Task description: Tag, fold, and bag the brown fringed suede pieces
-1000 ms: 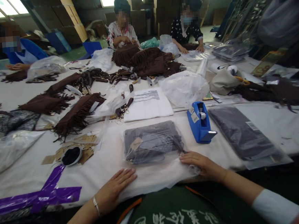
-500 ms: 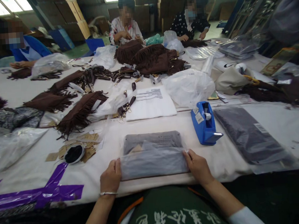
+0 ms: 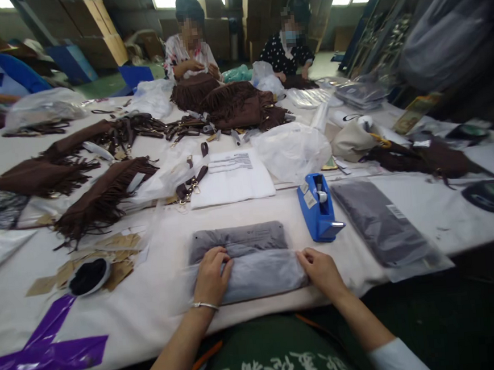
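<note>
A dark grey item in a clear plastic bag [image 3: 258,275] lies flat before me at the table's near edge, the bag's frosted film folded over its nearer part. My left hand [image 3: 213,273] rests on top of the folded film at the left, fingers slightly bent and thumb apart. With thumb and fingertips my right hand [image 3: 319,267] pinches the film at the right edge. Just beyond that hand stands a blue tape dispenser [image 3: 317,208]. Another bagged dark item [image 3: 378,220] lies flat to its right.
Brown fringed bags [image 3: 103,199] spread over the left and far middle. Brown tags [image 3: 121,269] lie around a small bowl [image 3: 89,277]. Purple tape [image 3: 50,354] marks the near left. White sheets [image 3: 233,177] and a plastic bag [image 3: 293,150] lie ahead. Co-workers sit across the table.
My left hand has moved from the bag's left edge onto its top. My right hand still pinches the right edge. The view has shifted to the right.
</note>
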Demonstrator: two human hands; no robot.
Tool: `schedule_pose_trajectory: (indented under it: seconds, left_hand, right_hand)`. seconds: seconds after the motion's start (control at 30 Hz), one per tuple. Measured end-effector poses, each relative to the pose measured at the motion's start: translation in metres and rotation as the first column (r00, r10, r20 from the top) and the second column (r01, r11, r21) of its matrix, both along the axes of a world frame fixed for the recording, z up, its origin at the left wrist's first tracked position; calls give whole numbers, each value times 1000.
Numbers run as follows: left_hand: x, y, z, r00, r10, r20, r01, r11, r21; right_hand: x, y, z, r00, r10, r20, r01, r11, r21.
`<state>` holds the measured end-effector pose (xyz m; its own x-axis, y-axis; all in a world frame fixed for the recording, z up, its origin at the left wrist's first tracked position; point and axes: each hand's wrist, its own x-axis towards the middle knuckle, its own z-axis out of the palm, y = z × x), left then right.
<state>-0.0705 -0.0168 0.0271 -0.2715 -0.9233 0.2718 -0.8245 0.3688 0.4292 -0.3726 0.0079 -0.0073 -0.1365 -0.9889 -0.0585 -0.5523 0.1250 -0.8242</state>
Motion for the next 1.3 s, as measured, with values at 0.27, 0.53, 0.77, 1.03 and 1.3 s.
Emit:
schedule_pose_trajectory:
  seconds: [0.27, 0.53, 0.77, 1.03, 1.3]
  left_hand:
    - [8, -6, -7, 999, -40, 7, 41, 998, -49]
    - [8, -4, -7, 999, -36, 16, 37, 997, -65]
    - [6, -4, -5, 999, -26, 42, 29, 997, -74]
    - [4, -2, -1, 999, -16, 28, 19, 996, -83]
    - [1, 4, 2, 998, 54, 32, -54, 998, -23]
  right_hand:
    - [-95, -30, 24, 887, -440, 142, 462, 863, -205]
    - [-76, -41, 28, 924, -358, 137, 383, 875, -295]
    - [-87, -16, 16, 908, -416, 50, 408, 851, -332]
    - [-79, -41, 41, 943, -265, 200, 315, 905, -285]
    - [-82, -1, 18, 885, -464, 43, 453, 836, -311]
